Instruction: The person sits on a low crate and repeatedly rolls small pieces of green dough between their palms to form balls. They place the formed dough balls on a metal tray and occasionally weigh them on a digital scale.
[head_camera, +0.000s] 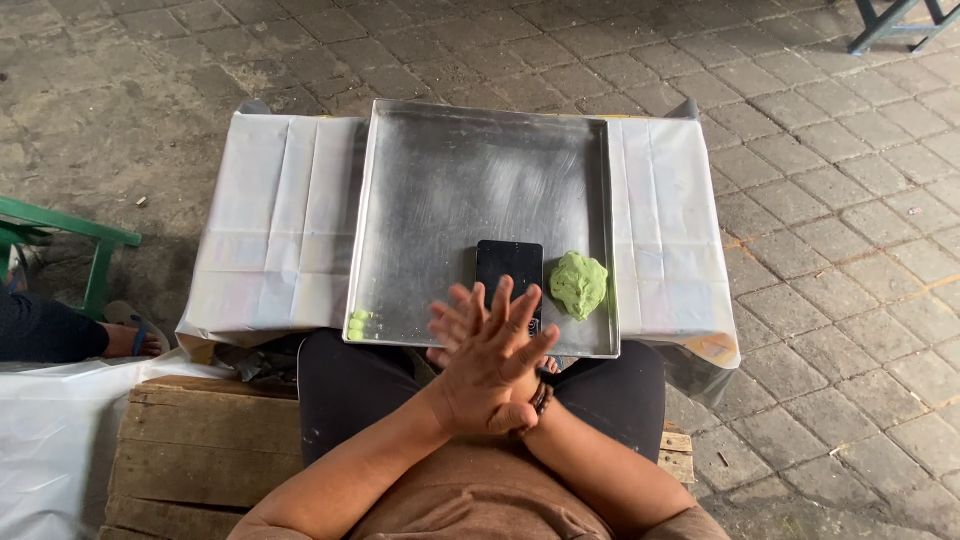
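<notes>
Paved brick ground is surrounding a small table (275, 240) draped in white sheeting, on which a shallow metal tray (440, 180) is sitting.

Both hands are hovering above the tray's near edge, pressed palm to palm: the left hand (490, 375) is lying on top with its fingers (500, 305) spread and straight, and the right hand (450, 325) is showing beneath it. Whether anything is being held between the palms cannot be told.

A lump of green dough (579, 284) is resting in the tray's near right corner, just beside a dark flat rectangular device (509, 272). Three small green balls (357, 323) are clustering in the near left corner.

Risks, as judged:
- Dough residue or any pressed piece could be dropping onto the device, since the hands are working directly over it.
- The tray's near edge seems to be overhanging the person's lap; a downward press there could be tipping it.
- The balls, lying at the rim, could be rolling if the tray is jolted.

A wooden bench (200, 450) is carrying the seated person; another person's sandalled foot (130, 338) is showing at far left.
</notes>
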